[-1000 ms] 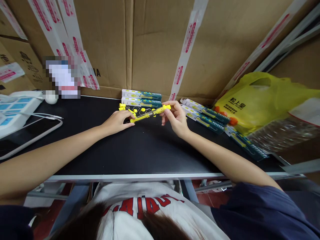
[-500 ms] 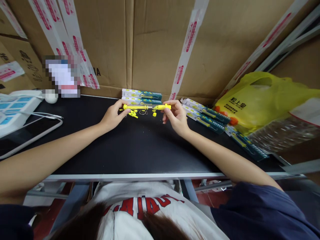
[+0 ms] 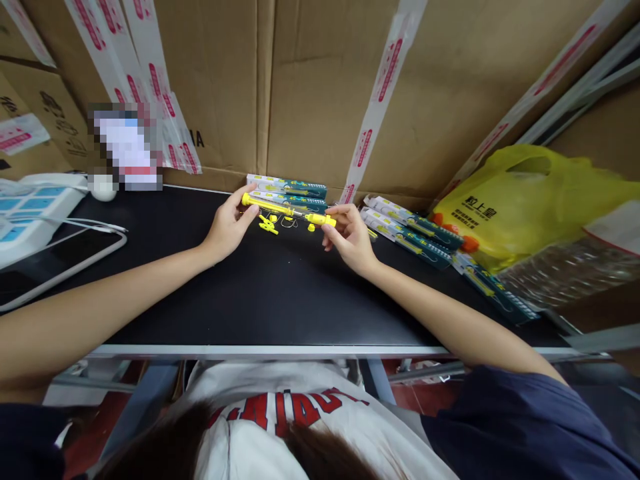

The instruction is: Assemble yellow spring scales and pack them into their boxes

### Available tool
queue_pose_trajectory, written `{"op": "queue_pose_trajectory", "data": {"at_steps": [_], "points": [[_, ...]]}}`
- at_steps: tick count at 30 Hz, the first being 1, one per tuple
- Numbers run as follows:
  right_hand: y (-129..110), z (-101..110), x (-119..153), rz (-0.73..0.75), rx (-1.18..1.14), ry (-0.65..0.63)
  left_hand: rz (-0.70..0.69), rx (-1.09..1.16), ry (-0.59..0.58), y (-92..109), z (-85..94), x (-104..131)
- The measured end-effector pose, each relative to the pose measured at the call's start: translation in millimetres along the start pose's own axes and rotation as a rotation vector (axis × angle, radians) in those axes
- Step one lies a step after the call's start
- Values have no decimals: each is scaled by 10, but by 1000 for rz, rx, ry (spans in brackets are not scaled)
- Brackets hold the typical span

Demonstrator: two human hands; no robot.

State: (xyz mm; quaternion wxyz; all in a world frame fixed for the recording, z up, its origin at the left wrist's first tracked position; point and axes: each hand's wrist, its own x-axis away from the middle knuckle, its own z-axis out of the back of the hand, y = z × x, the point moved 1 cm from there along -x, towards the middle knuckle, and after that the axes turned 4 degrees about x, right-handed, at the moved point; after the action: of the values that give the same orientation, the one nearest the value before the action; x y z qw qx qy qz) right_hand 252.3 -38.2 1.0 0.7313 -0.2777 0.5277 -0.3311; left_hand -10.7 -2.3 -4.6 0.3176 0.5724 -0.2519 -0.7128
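Note:
A slim yellow tool with a clear tube-like middle [image 3: 299, 212] is held up between my two hands, its right end tilted lower than its left. My left hand [image 3: 229, 223] pinches the left end between thumb and fingers. At the other end, the fingers of my right hand [image 3: 350, 239] close on a yellow block-like fitting. Just beneath the tool lie small yellow plastic parts [image 3: 269, 225], a small yellow cap [image 3: 311, 227] and thin bent wire pieces [image 3: 289, 223]. Behind it, narrow printed boxes [image 3: 287, 183] stand against the cardboard, partly covered by the tool and hand.
More printed boxes [image 3: 405, 233] lie at the right beside a yellow plastic bag [image 3: 530, 200] and clear plastic packaging [image 3: 560, 270]. At the left are a white power strip [image 3: 35, 210], cables, a dark tablet-like device [image 3: 55, 263] and a blurred-out phone-like object [image 3: 127, 150].
The tool has gone from nearly level to sloping down to the right. Its left end has risen and its right end has dropped slightly. Both hands keep their grip.

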Motion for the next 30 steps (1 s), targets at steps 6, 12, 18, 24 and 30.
{"op": "queue_pose_trajectory", "data": {"at_steps": [6, 12, 18, 24, 30], "points": [[5, 2, -3, -15, 18, -6, 0, -12, 12, 17, -3, 18], [-15, -10, 8, 22, 76, 28, 14, 2, 5, 12, -15, 26], [9, -35, 37, 16, 88, 12, 21, 42, 13, 13, -23, 17], [10, -35, 49, 9, 99, 7, 40, 37, 45, -4, -22, 20], [39, -22, 68, 32, 157, 25, 40, 5, 12, 8, -24, 38]]}}
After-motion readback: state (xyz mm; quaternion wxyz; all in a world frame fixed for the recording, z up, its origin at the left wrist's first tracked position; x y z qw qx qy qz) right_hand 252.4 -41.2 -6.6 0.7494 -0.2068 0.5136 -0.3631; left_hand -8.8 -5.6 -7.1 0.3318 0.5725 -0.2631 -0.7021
